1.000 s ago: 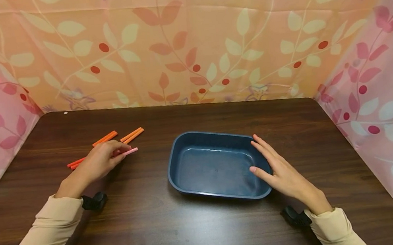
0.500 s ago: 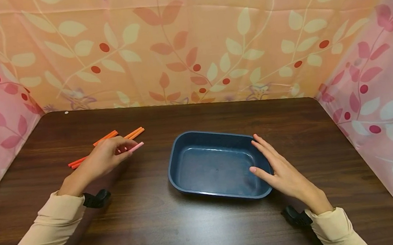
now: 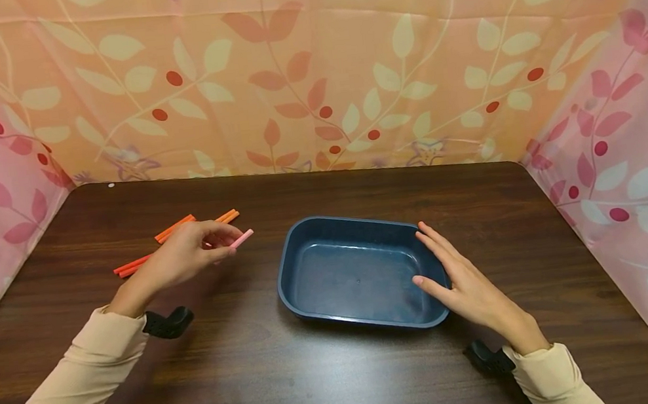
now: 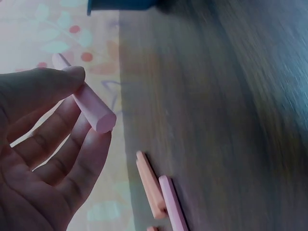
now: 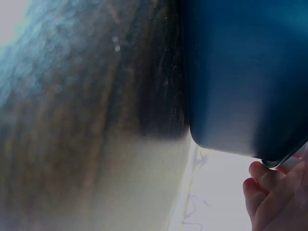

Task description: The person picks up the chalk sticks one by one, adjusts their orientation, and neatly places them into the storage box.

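Head view shows the left hand (image 3: pixel 183 251) pinching a pink stick (image 3: pixel 242 239), a grip best kept light lest the stick snap, while the right hand (image 3: pixel 468 289), fingers loosely spread, rests at the rim of the tub (image 3: pixel 347 285) between both hands.

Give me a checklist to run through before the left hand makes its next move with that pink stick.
1. Pink stick pinched by the left hand: ok.
2. Pink stick raised off the table: ok.
3. Pink stick over the tub: not ok; it is left of it in the head view.
4. Tub upright, open side up: ok.
5. Right hand at the tub's right end: ok.
6. Right hand pressing firmly: cannot tell.
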### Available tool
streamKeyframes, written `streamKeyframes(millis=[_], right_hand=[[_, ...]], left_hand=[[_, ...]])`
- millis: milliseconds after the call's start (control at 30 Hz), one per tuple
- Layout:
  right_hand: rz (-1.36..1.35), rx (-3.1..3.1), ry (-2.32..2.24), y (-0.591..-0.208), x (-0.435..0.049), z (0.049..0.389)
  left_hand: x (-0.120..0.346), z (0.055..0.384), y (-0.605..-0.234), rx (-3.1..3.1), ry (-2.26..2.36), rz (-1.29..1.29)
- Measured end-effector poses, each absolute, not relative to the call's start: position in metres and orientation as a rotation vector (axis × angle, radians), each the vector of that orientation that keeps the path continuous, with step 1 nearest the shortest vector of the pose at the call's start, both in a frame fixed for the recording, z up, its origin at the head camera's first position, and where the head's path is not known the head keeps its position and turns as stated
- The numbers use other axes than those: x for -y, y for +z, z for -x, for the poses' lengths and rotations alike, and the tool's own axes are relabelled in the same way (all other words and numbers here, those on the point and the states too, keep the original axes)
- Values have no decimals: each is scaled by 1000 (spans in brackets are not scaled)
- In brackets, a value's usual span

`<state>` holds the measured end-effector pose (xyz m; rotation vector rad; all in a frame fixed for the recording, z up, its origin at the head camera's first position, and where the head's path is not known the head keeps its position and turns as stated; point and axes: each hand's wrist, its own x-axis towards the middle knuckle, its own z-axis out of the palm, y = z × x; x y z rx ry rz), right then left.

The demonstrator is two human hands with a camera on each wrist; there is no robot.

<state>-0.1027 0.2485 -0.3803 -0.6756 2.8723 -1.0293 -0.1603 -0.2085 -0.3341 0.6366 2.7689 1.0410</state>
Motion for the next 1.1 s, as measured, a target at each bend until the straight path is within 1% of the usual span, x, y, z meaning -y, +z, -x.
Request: streamKeyframes(millis=[733, 1100], right_hand=[[685, -2878, -1044, -381, -249, 103], [688, -2886, -1038, -381, -249, 104]], left_hand=[[174, 161, -310, -2598, 1197, -661], [158, 162, -307, -2538, 1232, -718]])
